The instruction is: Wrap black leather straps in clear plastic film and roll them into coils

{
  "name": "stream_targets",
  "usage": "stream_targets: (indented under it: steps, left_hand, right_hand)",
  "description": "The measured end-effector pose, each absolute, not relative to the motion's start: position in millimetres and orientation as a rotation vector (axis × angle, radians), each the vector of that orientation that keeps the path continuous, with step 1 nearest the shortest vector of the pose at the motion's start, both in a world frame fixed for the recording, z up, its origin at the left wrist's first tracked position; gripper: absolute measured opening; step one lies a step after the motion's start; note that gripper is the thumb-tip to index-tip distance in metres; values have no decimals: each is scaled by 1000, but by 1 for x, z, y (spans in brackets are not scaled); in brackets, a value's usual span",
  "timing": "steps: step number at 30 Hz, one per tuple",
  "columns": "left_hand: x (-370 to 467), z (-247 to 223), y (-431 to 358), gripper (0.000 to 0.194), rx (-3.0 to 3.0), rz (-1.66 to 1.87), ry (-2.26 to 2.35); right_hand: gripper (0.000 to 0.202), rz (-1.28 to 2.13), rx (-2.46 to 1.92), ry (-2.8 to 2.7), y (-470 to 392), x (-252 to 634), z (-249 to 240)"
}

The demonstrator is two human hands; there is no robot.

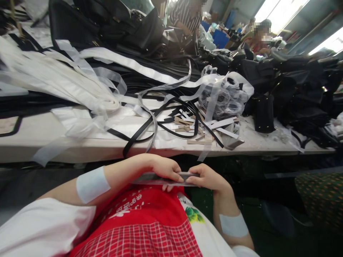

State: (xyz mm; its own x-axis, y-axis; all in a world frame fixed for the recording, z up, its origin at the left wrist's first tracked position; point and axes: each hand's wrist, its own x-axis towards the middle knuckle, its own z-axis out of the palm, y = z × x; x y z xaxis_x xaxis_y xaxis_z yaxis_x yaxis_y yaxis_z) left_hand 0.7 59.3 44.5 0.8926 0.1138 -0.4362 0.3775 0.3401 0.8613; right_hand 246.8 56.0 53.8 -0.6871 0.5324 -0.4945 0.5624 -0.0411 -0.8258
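Over the red apron [144, 210], both my hands hold one flat strip [186, 175], dark in the middle with pale, shiny edges. My left hand [166, 170] pinches it between thumb and fingers, and part of the strip runs on behind that wrist. A short gap away, my right hand [206, 176] grips the strip near its right end. The table's front edge lies just beyond my hands. Loops of black strap [138, 137] and a translucent ribbon [155, 125] lie on the table near that edge.
Long white strips [66, 78] spread over the table's left side. A clear plastic bundle [225, 94] sits beside cut pieces [187, 125]. Black bags [297, 85] are heaped at the right, more [107, 25] at the back left. Other people stand farther back.
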Motion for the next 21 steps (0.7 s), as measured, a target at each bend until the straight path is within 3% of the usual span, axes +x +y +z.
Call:
stream_targets:
  steps: [6, 21]
  left_hand:
    - [-34, 37, 59, 49, 1109, -263, 497]
    - [-8, 35, 48, 43, 1259, -26, 634]
  right_hand:
    - [41, -1949, 1344, 1875, 70, 298, 53]
    - [39, -1894, 1334, 2060, 49, 212, 39]
